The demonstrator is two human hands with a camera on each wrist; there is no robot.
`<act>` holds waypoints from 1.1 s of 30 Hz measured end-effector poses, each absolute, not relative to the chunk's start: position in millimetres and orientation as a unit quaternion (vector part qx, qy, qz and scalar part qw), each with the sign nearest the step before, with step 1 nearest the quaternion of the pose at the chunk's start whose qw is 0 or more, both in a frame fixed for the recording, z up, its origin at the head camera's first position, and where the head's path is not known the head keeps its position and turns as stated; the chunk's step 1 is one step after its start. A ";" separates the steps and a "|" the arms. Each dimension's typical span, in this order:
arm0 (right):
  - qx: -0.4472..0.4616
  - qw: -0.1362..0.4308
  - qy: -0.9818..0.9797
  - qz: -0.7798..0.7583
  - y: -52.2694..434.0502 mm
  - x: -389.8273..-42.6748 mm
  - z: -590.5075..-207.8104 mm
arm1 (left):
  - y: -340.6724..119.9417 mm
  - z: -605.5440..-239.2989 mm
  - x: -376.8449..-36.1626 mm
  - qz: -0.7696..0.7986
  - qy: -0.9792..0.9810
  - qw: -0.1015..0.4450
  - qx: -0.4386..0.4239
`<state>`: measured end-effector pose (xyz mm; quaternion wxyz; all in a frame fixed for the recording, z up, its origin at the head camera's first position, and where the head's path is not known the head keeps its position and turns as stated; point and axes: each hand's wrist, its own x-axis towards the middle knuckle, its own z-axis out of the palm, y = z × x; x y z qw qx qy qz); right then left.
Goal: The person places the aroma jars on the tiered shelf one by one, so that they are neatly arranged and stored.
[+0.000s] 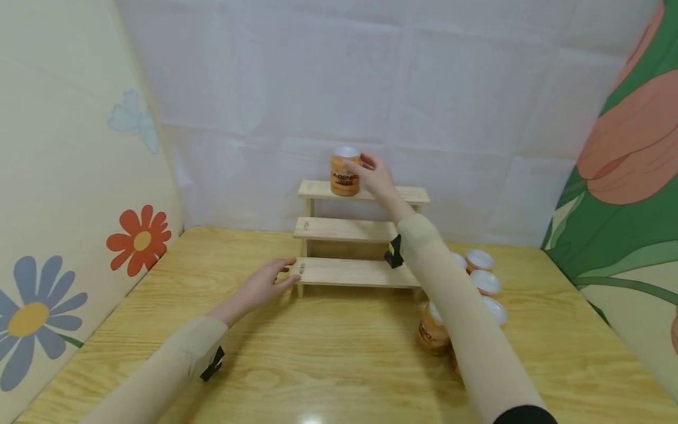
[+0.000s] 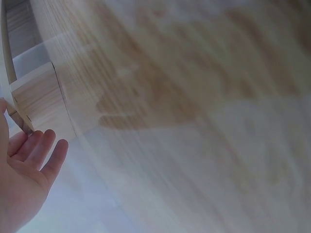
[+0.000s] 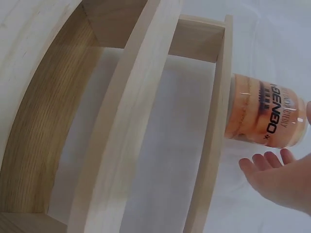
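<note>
An orange jar with a white lid (image 1: 344, 174) (image 3: 265, 116) stands on the left part of the top step of a three-step wooden rack (image 1: 349, 271) (image 3: 131, 121). My right hand (image 1: 377, 176) (image 3: 282, 177) is beside the jar with its fingers stretched out. The fingertips lie at the jar's side, and in the right wrist view a narrow gap shows under them. My left hand (image 1: 265, 285) (image 2: 24, 170) lies flat on the table. Its straight fingers touch the left end of the rack's lowest step (image 2: 39, 99).
Several more orange jars with white lids (image 1: 479, 259) (image 1: 434, 333) stand on the wooden table (image 1: 318, 353) to the right of the rack, partly hidden by my right forearm. Printed cloth walls close in the left, back and right sides.
</note>
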<state>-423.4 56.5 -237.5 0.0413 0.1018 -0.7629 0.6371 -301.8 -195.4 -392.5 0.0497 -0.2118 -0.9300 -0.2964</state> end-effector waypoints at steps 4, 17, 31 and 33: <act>0.101 0.041 -0.770 0.629 63.9 -416.9 -234.7 | -195.6 -393.6 -303.4 -0.289 -0.931 0.054 -0.216; 0.137 0.052 -0.790 0.596 97.2 -396.4 -227.4 | -200.1 -396.0 -315.6 -0.291 -0.927 0.073 -0.224; 0.194 0.016 -0.814 0.547 144.6 -369.0 -236.8 | -201.8 -396.8 -323.8 -0.289 -0.927 0.069 -0.227; 0.195 0.010 -0.821 0.536 151.5 -364.2 -239.3 | -201.9 -396.5 -325.2 -0.284 -0.929 0.068 -0.228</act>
